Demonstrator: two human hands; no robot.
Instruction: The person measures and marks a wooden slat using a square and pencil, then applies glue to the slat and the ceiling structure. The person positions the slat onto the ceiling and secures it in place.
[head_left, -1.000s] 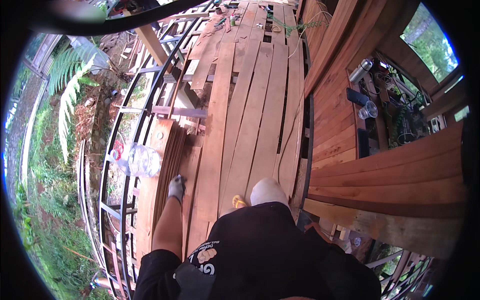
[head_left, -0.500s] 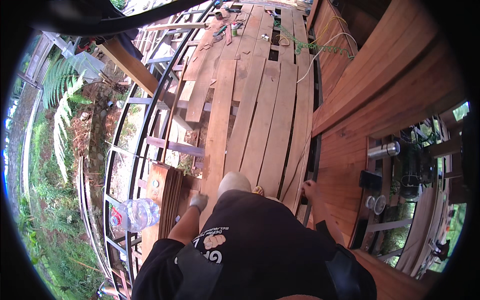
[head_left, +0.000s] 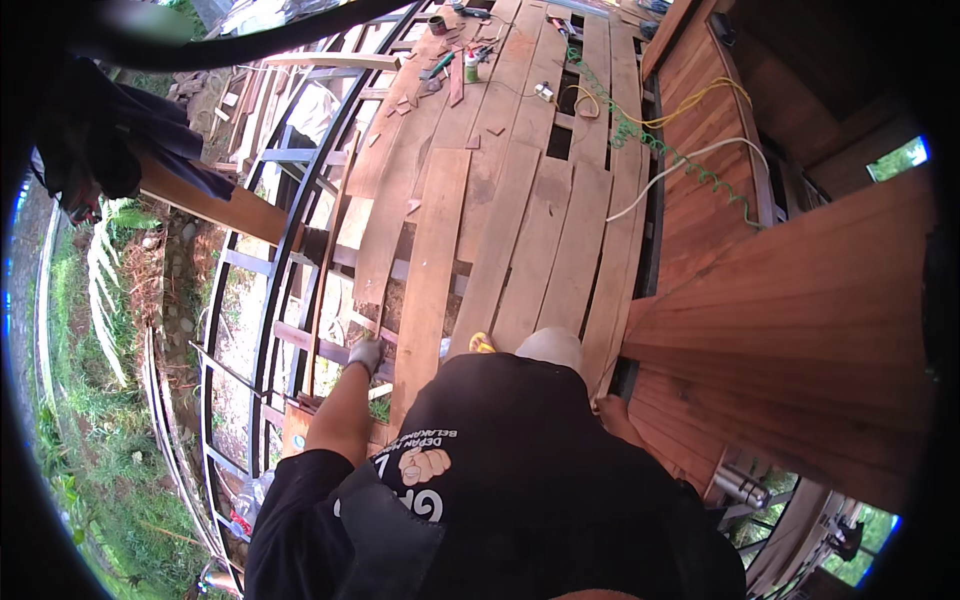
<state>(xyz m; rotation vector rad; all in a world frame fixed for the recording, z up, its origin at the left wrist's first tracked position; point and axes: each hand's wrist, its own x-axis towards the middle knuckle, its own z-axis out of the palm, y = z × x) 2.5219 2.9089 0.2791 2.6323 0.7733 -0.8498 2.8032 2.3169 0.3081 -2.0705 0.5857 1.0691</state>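
My left hand (head_left: 366, 355), in a grey glove, is held out over the gap in the left of the decking. It looks rounded and closed, and whatever it grips is hidden. Beside it runs a long loose-looking plank (head_left: 432, 265) on the deck. My right hand (head_left: 613, 408) is low beside the right edge of the floorboards, close to the reddish wood panel (head_left: 665, 410). Its fingers look curled, though my body partly covers them, and I cannot make out anything in them. A yellow sandal strap (head_left: 481, 343) shows on my foot, and my knee (head_left: 552, 346) is bent forward.
Gaps open between floorboards (head_left: 560, 142). A curved black metal frame (head_left: 262, 345) edges the left, with plants beyond. Farther off lie a glue bottle (head_left: 471, 67), wood scraps, a green coiled hose (head_left: 690, 165) and a white cable (head_left: 680, 163). A metal flask (head_left: 741, 487) stands lower right.
My view has shifted and turned. My left hand has moved from the plank's near end forward to the gap. The right hand is now closer to my body, and the clear bottle is mostly covered.
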